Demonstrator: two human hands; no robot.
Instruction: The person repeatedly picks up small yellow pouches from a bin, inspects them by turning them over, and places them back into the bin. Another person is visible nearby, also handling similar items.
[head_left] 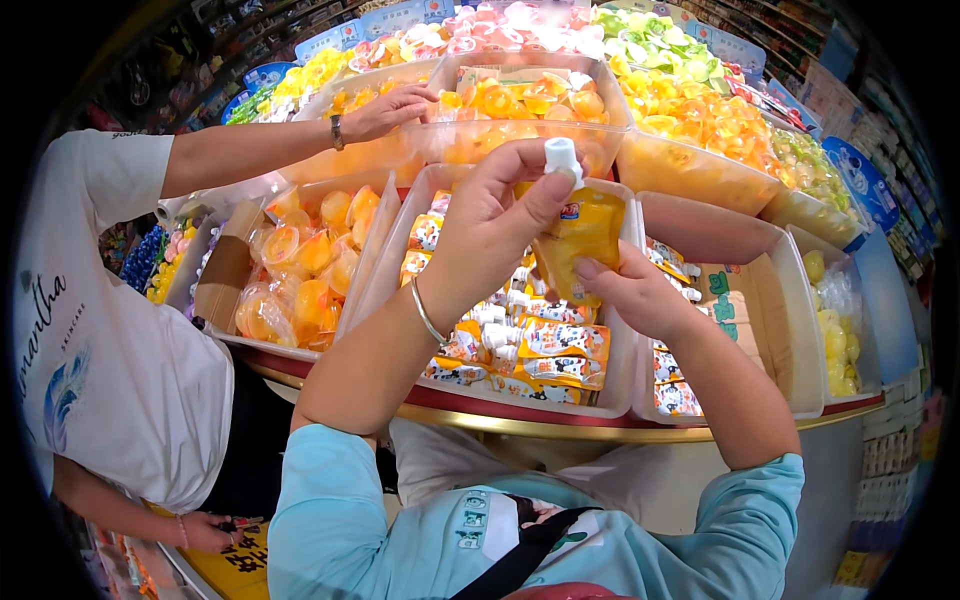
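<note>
Yellow pouch (588, 232), white cap (562, 155) upward, held over a translucent bin (385, 285) of similar pouches (565, 340). Left hand (508, 192): fingers gripping its upper end, just below cap. Right hand (645, 290): fingers pinching its lower right edge. Co-worker's hand (388, 112) near orange cups (545, 97).

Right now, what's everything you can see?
Bins: several, translucent, centre
Capped pouch: one, yellow and white, centre
Small pouches: many, orange and white, front bins
Rounded packs: many, orange, front left and back
Green packs: many, green, back right
Pink packs: many, pink, back middle
Cardboard: several pieces, brown, inside bins
Other person: one, white-shirted, left
Background goods: uncountable, mixed, edges
Bangle: one, silver, centre
Sleeves: two, light blue, bottom
Left fingers: several, bare, pouch's top
Right fingers: several, bare, pouch's bottom
</note>
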